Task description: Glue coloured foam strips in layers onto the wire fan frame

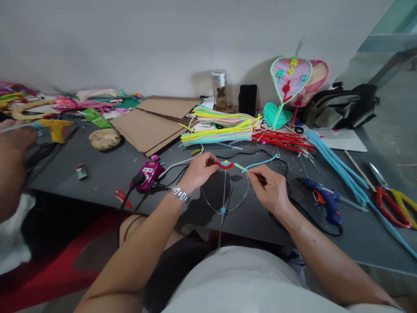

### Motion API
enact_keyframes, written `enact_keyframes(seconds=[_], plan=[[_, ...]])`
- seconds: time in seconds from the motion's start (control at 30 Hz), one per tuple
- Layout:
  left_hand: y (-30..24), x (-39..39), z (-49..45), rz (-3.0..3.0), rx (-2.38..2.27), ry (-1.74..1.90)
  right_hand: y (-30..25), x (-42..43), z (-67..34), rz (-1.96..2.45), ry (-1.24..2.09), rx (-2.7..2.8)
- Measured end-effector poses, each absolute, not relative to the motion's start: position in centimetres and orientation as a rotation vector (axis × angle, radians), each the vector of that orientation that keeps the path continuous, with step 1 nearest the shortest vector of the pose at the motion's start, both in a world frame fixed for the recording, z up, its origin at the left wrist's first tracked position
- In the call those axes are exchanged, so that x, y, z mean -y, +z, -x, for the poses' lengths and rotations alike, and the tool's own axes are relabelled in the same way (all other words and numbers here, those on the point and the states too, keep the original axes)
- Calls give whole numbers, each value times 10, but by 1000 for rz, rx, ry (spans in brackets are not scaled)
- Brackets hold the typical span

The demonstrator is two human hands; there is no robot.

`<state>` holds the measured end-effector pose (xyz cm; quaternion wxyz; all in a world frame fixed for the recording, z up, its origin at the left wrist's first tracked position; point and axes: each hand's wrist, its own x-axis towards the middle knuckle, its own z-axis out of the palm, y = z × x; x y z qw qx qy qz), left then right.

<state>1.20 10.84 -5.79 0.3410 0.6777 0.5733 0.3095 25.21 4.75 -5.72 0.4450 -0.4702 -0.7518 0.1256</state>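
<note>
My left hand [199, 169] pinches the top of a thin wire fan frame [224, 198] where a red pipe cleaner [225, 164] is wound onto it. My right hand [271, 188] is closed on a pale green and blue pipe cleaner [259, 164] that runs from the red winding off to the right. The frame's wire loop hangs between both hands above the dark table [107, 174], its stem pointing toward my body. A metal watch [180, 194] sits on my left wrist.
A blue glue gun [321, 198] and red scissors [389, 206] lie to the right. Bundles of pipe cleaners [221, 128], finished fans [289, 80], a jar [219, 89], cardboard [156, 121] and a purple power strip [148, 175] lie behind. Another person's hand [14, 143] is at the left.
</note>
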Motion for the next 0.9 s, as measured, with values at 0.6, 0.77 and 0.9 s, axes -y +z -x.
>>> enact_keyframes(seconds=[0.6,0.77,0.9], plan=[[-31,-39,-3,-713,-1035,1175,-45,-41,-171,1007,-287,1995],[-32,-39,-5,-898,-1223,1276,-55,-49,-169,1046,-279,1983],[-35,-44,-3,-800,-1141,1279,-57,-49,-168,1025,-274,2007]])
